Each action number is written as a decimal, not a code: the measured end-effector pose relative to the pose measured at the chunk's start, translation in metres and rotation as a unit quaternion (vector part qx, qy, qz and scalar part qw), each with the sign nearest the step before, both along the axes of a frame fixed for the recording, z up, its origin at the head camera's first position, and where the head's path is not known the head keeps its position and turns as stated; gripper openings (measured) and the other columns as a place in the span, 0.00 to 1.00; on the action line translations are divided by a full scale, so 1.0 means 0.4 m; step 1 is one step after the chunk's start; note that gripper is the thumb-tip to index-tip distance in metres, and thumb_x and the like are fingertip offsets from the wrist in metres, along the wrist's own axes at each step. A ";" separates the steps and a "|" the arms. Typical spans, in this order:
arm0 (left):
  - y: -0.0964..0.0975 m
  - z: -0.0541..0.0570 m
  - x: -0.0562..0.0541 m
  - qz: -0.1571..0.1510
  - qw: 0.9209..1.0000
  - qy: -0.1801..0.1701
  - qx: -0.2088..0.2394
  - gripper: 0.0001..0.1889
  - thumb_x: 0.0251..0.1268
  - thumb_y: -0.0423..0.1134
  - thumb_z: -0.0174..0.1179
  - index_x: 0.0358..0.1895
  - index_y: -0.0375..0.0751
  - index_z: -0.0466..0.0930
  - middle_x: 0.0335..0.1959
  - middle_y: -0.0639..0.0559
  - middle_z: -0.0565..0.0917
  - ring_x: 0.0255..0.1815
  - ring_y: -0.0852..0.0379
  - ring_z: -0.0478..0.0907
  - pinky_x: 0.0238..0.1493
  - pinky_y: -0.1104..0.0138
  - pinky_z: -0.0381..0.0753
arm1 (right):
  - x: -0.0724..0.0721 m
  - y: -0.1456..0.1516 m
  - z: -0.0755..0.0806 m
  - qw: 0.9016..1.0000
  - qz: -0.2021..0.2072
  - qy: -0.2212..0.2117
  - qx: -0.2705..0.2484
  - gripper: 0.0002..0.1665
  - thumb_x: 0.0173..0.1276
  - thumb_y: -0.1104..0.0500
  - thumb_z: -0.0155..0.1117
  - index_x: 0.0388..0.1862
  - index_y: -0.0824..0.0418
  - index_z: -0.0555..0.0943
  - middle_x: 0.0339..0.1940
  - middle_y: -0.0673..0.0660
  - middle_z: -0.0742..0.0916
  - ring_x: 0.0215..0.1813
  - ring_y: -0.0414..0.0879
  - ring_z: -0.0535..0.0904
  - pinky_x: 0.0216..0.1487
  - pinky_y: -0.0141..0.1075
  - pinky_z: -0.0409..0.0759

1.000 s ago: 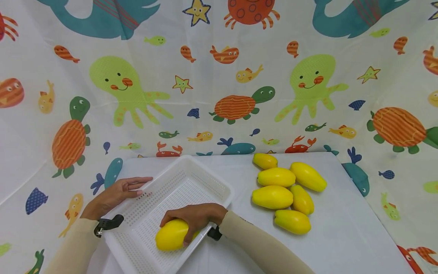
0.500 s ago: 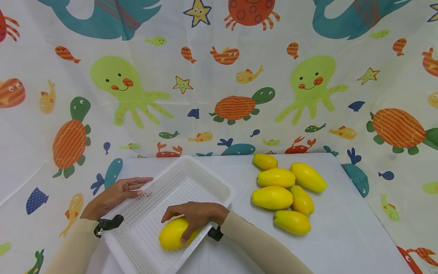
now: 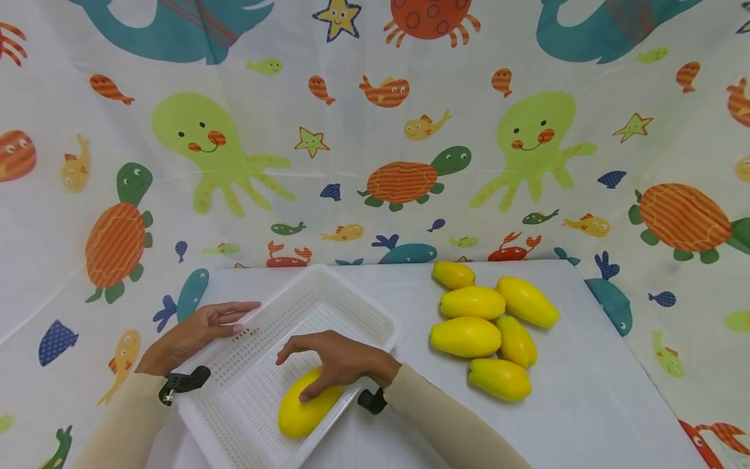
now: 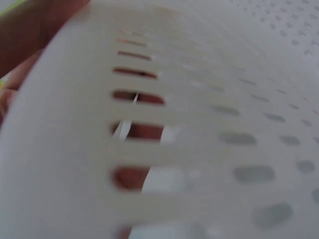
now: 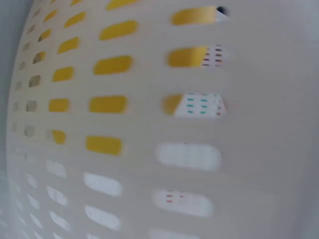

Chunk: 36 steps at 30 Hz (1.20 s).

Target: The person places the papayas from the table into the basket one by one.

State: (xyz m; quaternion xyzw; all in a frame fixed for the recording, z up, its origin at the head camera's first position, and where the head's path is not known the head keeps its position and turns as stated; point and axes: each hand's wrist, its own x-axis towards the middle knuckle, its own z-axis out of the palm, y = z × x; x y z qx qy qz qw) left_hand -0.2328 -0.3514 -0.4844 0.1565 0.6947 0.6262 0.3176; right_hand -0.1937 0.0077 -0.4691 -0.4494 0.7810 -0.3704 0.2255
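Note:
In the head view, a yellow papaya [image 3: 301, 412] lies inside a white perforated plastic basket [image 3: 231, 391], against its right wall. Just above the papaya is my right hand [image 3: 340, 361], fingers spread and raised, the thumb over the fruit's top; whether it touches cannot be told. My left hand [image 3: 202, 332] rests along the basket's left rim with fingers extended. The left wrist view shows the basket's slotted wall [image 4: 199, 159] close up, with part of the left hand [image 4: 30, 37] at upper left. In the right wrist view, yellow shows through slots of the basket wall [image 5: 269, 149].
Several more yellow papayas [image 3: 466, 337] lie grouped on the white-covered table [image 3: 410, 417], right of the basket. A white cloth [image 3: 351, 137] printed with sea animals hangs behind the table.
My right hand has loosened from the papaya and lifted slightly, its fingers spreading. The papaya has shifted a little right and turned inside the basket. The left hand stays on the rim.

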 end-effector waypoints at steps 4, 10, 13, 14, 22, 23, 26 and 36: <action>0.001 -0.003 0.000 0.007 1.000 0.001 -0.009 0.30 0.84 0.29 0.50 0.84 0.47 0.62 0.71 0.52 0.84 0.59 0.29 0.86 0.57 0.43 0.88 | 0.004 0.014 0.015 1.000 -0.015 -0.005 -0.013 0.38 0.62 0.50 0.83 0.70 0.42 0.78 0.73 0.34 0.81 0.76 0.33 0.73 0.83 0.39 0.70; 0.003 -0.004 0.001 0.014 1.000 0.001 -0.013 0.30 0.83 0.29 0.50 0.84 0.46 0.61 0.71 0.53 0.84 0.60 0.28 0.85 0.58 0.42 0.87 | 0.008 0.032 0.028 0.999 -0.025 -0.016 -0.025 0.41 0.61 0.50 0.84 0.72 0.43 0.77 0.74 0.34 0.80 0.77 0.33 0.72 0.83 0.41 0.70; 0.003 -0.003 0.003 0.012 1.000 0.003 -0.009 0.30 0.84 0.29 0.50 0.84 0.45 0.61 0.71 0.52 0.83 0.60 0.28 0.85 0.58 0.42 0.87 | 0.011 0.037 0.030 0.999 -0.025 -0.014 -0.032 0.43 0.62 0.50 0.84 0.74 0.42 0.76 0.76 0.36 0.79 0.78 0.35 0.72 0.83 0.42 0.71; 0.003 -0.003 0.003 0.012 1.000 0.004 -0.009 0.30 0.84 0.29 0.50 0.84 0.45 0.61 0.72 0.52 0.83 0.60 0.28 0.85 0.57 0.42 0.87 | 0.012 0.038 0.030 0.999 -0.026 -0.013 -0.035 0.43 0.62 0.50 0.84 0.75 0.42 0.75 0.76 0.37 0.79 0.78 0.36 0.72 0.83 0.42 0.71; 0.003 -0.004 0.000 0.010 1.000 -0.012 0.006 0.30 0.84 0.28 0.49 0.84 0.48 0.62 0.72 0.50 0.83 0.62 0.27 0.84 0.59 0.39 0.84 | 0.034 0.056 0.035 0.995 -0.035 -0.017 -0.089 0.46 0.62 0.51 0.83 0.77 0.44 0.72 0.78 0.40 0.77 0.79 0.39 0.72 0.82 0.40 0.70; 0.003 -0.005 0.000 0.010 1.000 -0.013 0.008 0.30 0.84 0.28 0.49 0.84 0.48 0.62 0.72 0.49 0.82 0.62 0.28 0.84 0.59 0.39 0.84 | 0.037 0.058 0.035 0.995 -0.040 -0.019 -0.093 0.47 0.62 0.51 0.83 0.78 0.43 0.71 0.79 0.40 0.77 0.80 0.39 0.72 0.83 0.41 0.70; 0.000 -0.009 -0.002 0.006 1.000 -0.015 0.013 0.30 0.84 0.28 0.48 0.84 0.47 0.62 0.72 0.47 0.82 0.62 0.29 0.85 0.59 0.40 0.85 | 0.044 0.070 0.034 0.993 -0.056 -0.025 -0.105 0.48 0.62 0.52 0.83 0.79 0.43 0.71 0.79 0.38 0.76 0.80 0.38 0.71 0.83 0.43 0.70; -0.002 -0.008 0.003 0.011 1.000 -0.006 0.009 0.30 0.84 0.29 0.49 0.84 0.46 0.60 0.73 0.44 0.81 0.62 0.26 0.83 0.59 0.38 0.84 | 0.058 0.119 0.049 0.983 -0.098 -0.031 -0.153 0.51 0.60 0.55 0.84 0.80 0.41 0.69 0.79 0.40 0.76 0.82 0.39 0.68 0.85 0.44 0.68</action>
